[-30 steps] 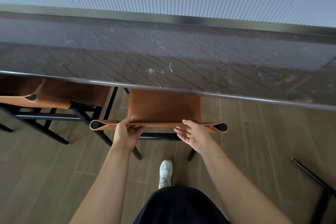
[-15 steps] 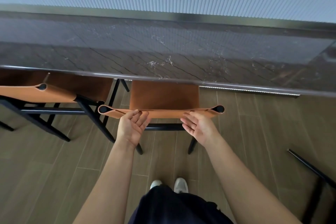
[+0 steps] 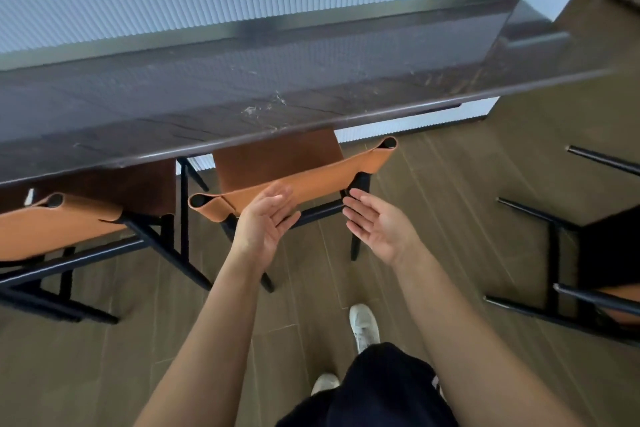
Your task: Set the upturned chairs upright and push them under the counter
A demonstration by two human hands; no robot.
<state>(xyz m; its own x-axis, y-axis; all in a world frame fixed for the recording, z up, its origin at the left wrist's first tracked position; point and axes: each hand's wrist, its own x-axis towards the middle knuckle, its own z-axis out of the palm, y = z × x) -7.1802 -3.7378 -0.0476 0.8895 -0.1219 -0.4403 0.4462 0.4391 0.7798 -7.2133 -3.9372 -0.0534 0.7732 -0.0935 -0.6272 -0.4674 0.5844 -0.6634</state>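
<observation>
The dark veined desk [image 3: 242,90] is seen across the upper half of the frame, above a wood-plank floor [image 3: 104,357]. Two chairs are already set upright with their seats tucked beneath its edge: a left chair [image 3: 59,225] at the middle left and a centre chair [image 3: 277,159] just right of it. A third chair [image 3: 606,246] is seen at the right edge, apparently tipped over, with black legs stuck out toward the centre.

Each chair is judged moderately heavy and rigid in its black metal frame, while the tan sling back [image 3: 311,177] is judged soft and likely to give under pressure. The tipped one is best gripped on its stiff bars.

The left hand [image 3: 266,222] and right hand [image 3: 377,229] are held spread, palms facing each other, just in front of the sling back; nothing is gripped.
</observation>
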